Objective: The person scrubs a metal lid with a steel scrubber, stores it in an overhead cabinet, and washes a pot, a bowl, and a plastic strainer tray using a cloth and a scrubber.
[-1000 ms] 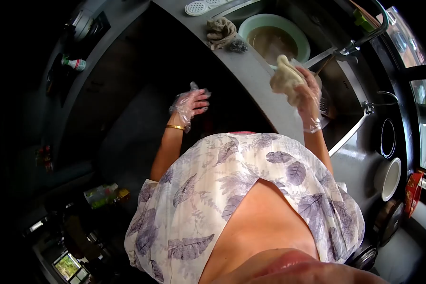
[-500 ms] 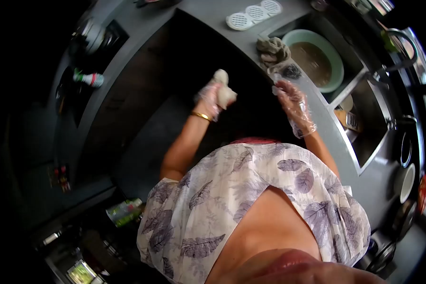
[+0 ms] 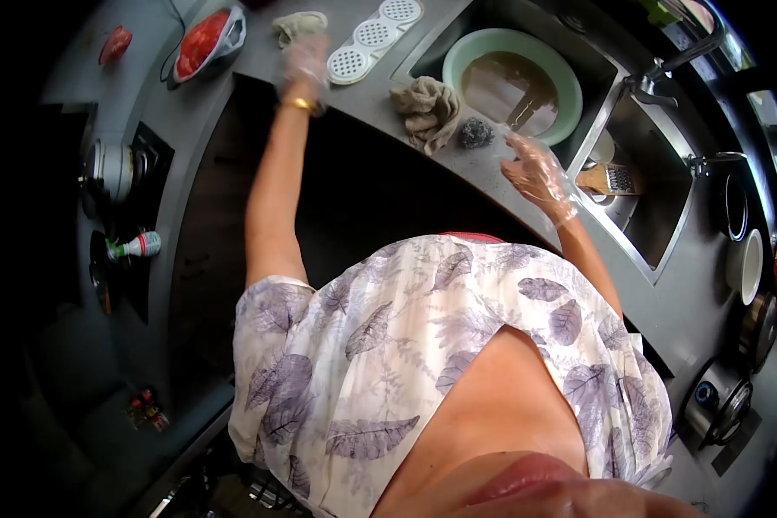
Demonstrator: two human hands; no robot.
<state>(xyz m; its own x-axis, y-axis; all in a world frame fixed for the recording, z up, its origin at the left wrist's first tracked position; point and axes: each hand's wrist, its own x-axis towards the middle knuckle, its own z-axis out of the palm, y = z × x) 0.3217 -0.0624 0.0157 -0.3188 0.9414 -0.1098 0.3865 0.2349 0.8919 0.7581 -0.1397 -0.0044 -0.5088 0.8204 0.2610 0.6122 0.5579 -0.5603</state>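
My left hand, in a clear plastic glove with a gold bangle at the wrist, reaches to the far counter. Its blurred fingers are at a crumpled whitish cloth; whether they still grip it I cannot tell. My right hand, gloved too, hangs over the counter edge by the sink, fingers apart and holding nothing. Close to its fingertips lies a dark steel wool scrubber, beside a bunched grey-brown rag. Behind them a pale green basin of cloudy water sits in the sink.
A white rack with three round perforated discs lies on the counter. The second sink bowl holds a wooden-framed grater. A faucet rises behind. A white bag with red contents stands at the corner; a pot is farther left.
My left hand has swung forward and left from above the floor to the far counter, taking the whitish cloth there. The view has turned; my right hand stays near the sink edge.
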